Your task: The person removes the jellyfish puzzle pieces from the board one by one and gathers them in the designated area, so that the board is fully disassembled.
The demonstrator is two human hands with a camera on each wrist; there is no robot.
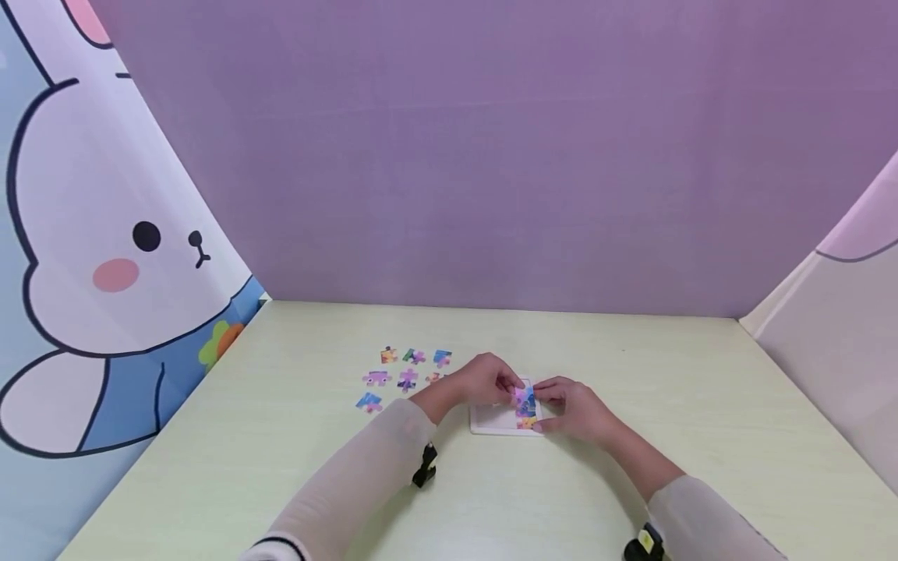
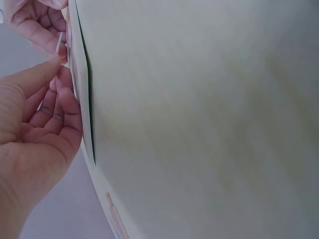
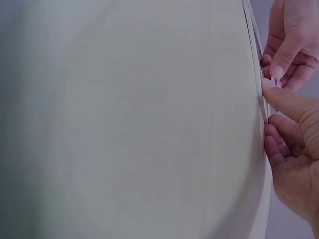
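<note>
My left hand (image 1: 487,379) is over a white puzzle tray (image 1: 491,430) and pinches a small jigsaw piece (image 2: 60,44) between thumb and fingertips. The piece is tilted up, seen nearly edge-on in the left wrist view. At the tray's right side, my right hand (image 1: 578,411) has its thumb and fingers spread, with fingertips touching the tray's edge and the pieces there. A column of colourful jigsaw pieces (image 1: 526,403) lies along the right side of the tray, partly covered by the fingers. Bare white tray bottom shows to their left.
Several loose jigsaw pieces lie left of the tray, among them a purple piece (image 1: 376,378) and a blue one (image 1: 369,402). Some are partly behind my left forearm. A purple backdrop (image 1: 505,171) rises behind the pale table (image 1: 316,467).
</note>
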